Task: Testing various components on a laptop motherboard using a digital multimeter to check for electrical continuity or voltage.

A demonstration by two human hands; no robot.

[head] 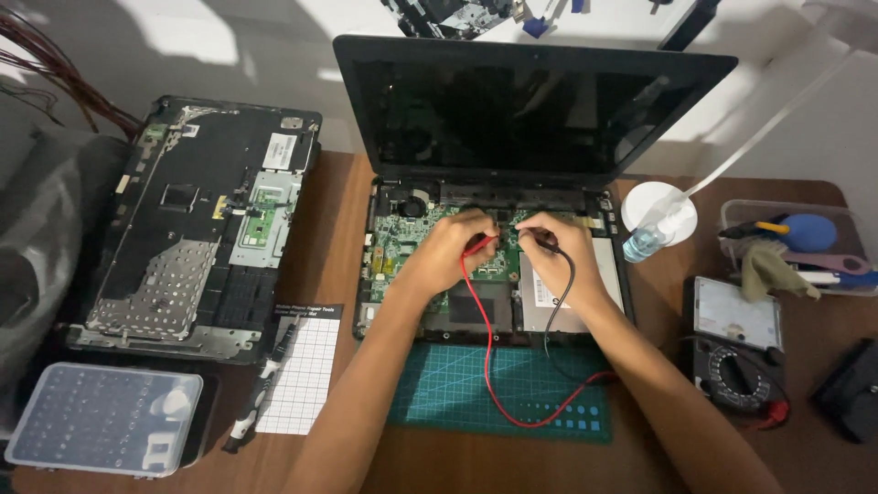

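Two hands press meter probes onto the bared green circuit board (430,240) of an opened black laptop (512,119), mid-frame.

The left hand (445,249) pinches the red-handled probe (479,244); the right hand (556,249) pinches the black-handled probe (547,243), tips close together on the board. Their red wire (487,366) and black wire (560,302) trail over the green gridded cutting mat (430,389) toward the black dial multimeter (739,352) (lower right). A removed black laptop cover (197,229) lies on the brown wooden surface (340,229) at left.

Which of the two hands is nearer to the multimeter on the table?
Right. The right hand holds the black probe over the opened laptop, on the side toward the multimeter. The left hand, with the red probe, is farther away.
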